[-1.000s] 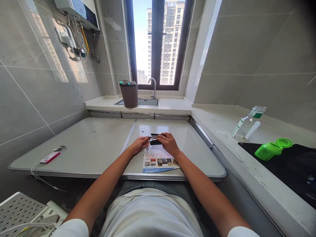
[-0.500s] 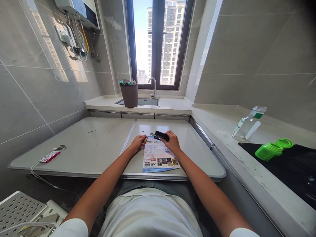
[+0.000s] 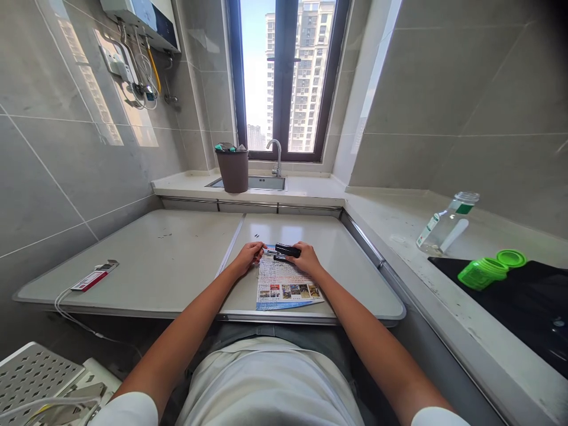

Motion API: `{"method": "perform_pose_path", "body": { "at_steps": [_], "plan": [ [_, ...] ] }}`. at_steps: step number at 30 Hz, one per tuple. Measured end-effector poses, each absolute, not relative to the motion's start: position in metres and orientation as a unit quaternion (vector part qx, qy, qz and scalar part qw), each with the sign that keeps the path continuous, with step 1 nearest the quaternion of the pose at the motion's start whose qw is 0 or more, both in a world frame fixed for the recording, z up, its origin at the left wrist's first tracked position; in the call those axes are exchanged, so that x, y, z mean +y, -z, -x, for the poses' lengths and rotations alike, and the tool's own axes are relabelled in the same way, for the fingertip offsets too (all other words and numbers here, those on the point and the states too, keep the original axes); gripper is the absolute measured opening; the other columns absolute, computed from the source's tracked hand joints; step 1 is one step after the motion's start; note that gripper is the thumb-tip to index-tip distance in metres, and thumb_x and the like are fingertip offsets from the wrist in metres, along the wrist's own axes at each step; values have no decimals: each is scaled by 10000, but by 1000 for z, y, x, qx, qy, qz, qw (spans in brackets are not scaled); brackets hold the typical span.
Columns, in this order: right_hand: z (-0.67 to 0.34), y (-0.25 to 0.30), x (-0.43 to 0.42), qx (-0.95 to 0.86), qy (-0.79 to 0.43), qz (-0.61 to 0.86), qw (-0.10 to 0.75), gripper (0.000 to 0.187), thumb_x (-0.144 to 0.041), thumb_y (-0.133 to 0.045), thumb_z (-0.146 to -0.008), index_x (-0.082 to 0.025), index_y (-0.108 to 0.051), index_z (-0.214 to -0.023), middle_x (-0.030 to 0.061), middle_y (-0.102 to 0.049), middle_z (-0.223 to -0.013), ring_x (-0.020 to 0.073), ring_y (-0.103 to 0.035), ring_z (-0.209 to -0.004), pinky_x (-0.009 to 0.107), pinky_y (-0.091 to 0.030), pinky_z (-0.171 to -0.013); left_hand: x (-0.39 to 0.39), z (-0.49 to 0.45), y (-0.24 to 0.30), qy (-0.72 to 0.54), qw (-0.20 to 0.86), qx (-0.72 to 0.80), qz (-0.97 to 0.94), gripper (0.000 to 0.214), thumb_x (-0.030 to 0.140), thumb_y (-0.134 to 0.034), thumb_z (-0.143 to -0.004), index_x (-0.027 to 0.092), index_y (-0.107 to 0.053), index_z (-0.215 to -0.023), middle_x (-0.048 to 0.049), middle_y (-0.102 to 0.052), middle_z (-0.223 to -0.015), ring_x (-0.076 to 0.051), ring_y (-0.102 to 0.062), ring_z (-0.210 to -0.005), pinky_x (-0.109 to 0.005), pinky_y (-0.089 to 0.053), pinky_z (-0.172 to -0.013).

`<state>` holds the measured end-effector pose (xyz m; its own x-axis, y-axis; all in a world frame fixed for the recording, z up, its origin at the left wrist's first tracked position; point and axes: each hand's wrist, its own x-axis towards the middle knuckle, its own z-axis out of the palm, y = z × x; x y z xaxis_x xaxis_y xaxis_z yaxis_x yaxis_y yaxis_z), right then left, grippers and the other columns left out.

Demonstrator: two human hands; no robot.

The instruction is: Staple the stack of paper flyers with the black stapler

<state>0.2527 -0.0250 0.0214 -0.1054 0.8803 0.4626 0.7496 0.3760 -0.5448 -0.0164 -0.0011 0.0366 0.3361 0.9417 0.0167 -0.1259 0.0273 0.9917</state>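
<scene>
My right hand (image 3: 305,257) grips a black stapler (image 3: 286,250) by its rear end, above the top part of a printed leaflet (image 3: 290,278). The stapler's jaws are spread apart, and a thin metal part shows between them, pointing left. Close by on the left, my left hand (image 3: 252,255) is closed in a pinch at the leaflet's upper left edge. What its fingertips hold, if anything, is too small to make out. Tiny dark pieces (image 3: 257,236), perhaps staples, lie on the white table (image 3: 195,260) just beyond the hands.
A red-and-white box (image 3: 94,278) with a cable lies at the table's left. More dark bits (image 3: 165,235) are farther back. A brown bin (image 3: 234,171) stands by the sink (image 3: 266,183). On the right counter are a clear bottle (image 3: 446,228) and a green jar (image 3: 483,272).
My right hand has tilted and lowered slightly, bringing the stapler more level, and its jaws show farther apart. My left hand has barely moved.
</scene>
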Motion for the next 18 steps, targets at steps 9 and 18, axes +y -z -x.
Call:
{"method": "perform_pose_path", "body": {
  "at_steps": [9, 18],
  "plan": [
    [-252, -24, -25, -733, -101, 553, 384, 200, -327, -900, -836, -202, -801, -956, 46, -767, -948, 219, -695, -867, 324, -528, -805, -9, 14, -39, -389, 599, 334, -615, 570, 686, -875, -801, 152, -761, -965, 39, -527, -670, -72, -413, -506, -218, -293, -468],
    [-233, -41, -54, -839, 67, 322, 434, 243, -340, -664, -1096, -260, -754, -1307, 104, -764, -1235, 268, -669, -1095, 458, -535, -1021, -21, 13, -45, -313, 573, 271, -707, 555, 673, -893, -828, 131, -823, -923, 8, -560, -648, -99, -448, -556, -240, -341, -534]
  ]
}}
